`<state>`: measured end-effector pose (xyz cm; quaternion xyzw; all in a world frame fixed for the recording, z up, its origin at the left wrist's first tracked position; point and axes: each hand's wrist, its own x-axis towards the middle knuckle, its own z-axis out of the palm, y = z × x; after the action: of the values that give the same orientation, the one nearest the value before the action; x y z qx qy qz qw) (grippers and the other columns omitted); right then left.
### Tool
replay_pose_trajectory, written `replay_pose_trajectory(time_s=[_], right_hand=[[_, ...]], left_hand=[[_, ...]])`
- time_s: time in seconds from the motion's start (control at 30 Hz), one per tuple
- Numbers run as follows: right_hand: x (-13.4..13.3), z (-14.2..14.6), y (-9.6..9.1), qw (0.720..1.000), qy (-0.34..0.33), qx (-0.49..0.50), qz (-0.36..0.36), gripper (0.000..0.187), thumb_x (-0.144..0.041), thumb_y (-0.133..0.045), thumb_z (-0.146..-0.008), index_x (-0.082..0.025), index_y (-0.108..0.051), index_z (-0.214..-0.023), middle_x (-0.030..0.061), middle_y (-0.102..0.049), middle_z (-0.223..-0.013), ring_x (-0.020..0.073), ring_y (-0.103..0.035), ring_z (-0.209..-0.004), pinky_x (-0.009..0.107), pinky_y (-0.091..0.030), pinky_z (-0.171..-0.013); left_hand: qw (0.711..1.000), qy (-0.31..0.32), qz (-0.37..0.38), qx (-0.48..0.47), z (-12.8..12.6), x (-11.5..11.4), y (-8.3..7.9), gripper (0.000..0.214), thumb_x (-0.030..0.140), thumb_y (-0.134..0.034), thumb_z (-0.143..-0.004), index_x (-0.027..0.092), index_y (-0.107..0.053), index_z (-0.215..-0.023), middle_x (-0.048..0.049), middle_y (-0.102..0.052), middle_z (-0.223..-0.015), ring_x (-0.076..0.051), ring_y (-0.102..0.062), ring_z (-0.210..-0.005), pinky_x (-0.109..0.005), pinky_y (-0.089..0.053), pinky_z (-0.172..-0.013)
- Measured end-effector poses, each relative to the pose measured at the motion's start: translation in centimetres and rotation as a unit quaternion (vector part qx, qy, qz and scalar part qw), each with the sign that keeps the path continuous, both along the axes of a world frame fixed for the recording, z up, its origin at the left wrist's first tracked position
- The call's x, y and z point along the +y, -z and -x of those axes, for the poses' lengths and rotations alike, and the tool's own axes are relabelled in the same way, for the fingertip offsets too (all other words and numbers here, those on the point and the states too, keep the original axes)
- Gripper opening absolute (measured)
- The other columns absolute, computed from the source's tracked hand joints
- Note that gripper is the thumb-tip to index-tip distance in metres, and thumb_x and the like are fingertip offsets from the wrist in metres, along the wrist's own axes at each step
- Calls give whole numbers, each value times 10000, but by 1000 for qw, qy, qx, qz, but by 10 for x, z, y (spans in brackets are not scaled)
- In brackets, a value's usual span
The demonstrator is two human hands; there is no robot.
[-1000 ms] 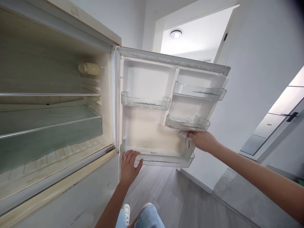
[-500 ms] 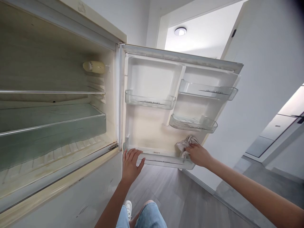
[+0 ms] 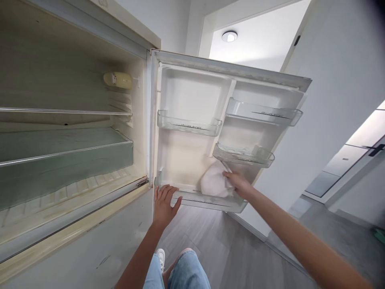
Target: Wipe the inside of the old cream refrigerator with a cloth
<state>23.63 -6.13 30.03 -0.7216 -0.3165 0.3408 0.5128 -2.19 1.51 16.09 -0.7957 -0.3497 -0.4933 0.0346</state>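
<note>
An empty fridge stands open with its door (image 3: 192,160) swung out to the right. My left hand (image 3: 164,206) lies flat against the bottom edge of the door, fingers spread on the lowest clear door bin (image 3: 207,200). My right hand (image 3: 237,184) presses a white cloth (image 3: 214,182) against the inner door panel just above that bin and below a small clear bin (image 3: 243,155). The cloth is bunched and slightly blurred.
Two more clear bins (image 3: 189,124) (image 3: 264,113) hang higher on the door. Inside the fridge are glass shelves (image 3: 66,152) and a yellowed lamp housing (image 3: 118,80). Grey wood floor (image 3: 222,249), my jeans and a white shoe (image 3: 161,257) show below. A white wall (image 3: 331,100) stands behind the door.
My right hand has moved the cloth from under the small bin down and then left across the lower door panel. My left hand has stayed on the door's bottom edge.
</note>
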Motion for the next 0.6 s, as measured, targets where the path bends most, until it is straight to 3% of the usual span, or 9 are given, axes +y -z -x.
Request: replay_pose_trajectory(time_s=[0.1, 0.2, 0.37, 0.5, 0.6], right_hand=[[28, 54, -1, 982, -38, 112, -147, 302, -268, -538, -819, -137, -602, -1084, 94, -699, -999, 198, -660, -863, 306, -524, -789], [63, 113, -8, 957, -73, 148, -238, 353, -313, -509, -838, -140, -570, -1139, 89, -681, -1071, 203, -643, -945, 337, -494, -888], [111, 193, -37, 918, -160, -20, -362, 485, -400, -396, -890, -204, -460, -1330, 56, -530, -1341, 217, -477, -1242, 377, -348, -1067], [127, 219, -35, 899, -189, -167, -359, 590, -431, -275, -938, -185, -225, -1471, 51, -317, -1504, 197, -260, -1400, 387, -238, -1135], [126, 217, -13, 905, -209, -209, -304, 616, -448, -224, -950, -205, -102, -1503, 46, -290, -1519, 201, -298, -1385, 392, -288, -1112]], left_hand=[[1000, 2, 1, -1, -1, 0, 0, 259, 327, -555, -842, 265, -537, -1093, -28, -685, -1049, -235, -551, -1139, -490, -217, -1119], [1000, 8, -4, 6, 1, 0, -1, 270, 312, -552, -844, 269, -532, -1109, -20, -688, -1045, -228, -555, -1139, -490, -230, -1118], [1000, 6, -4, 14, 5, -2, -4, 253, 288, -537, -849, 258, -531, -1100, -22, -686, -1050, -221, -559, -1130, -500, -260, -1112], [1000, 3, -7, 20, 9, -2, -4, 251, 274, -518, -849, 235, -522, -1097, -56, -683, -1042, -235, -573, -1105, -520, -286, -1103], [1000, 5, -10, 22, 10, -1, -2, 252, 274, -521, -841, 229, -519, -1089, -66, -682, -1039, -246, -572, -1110, -533, -292, -1102]])
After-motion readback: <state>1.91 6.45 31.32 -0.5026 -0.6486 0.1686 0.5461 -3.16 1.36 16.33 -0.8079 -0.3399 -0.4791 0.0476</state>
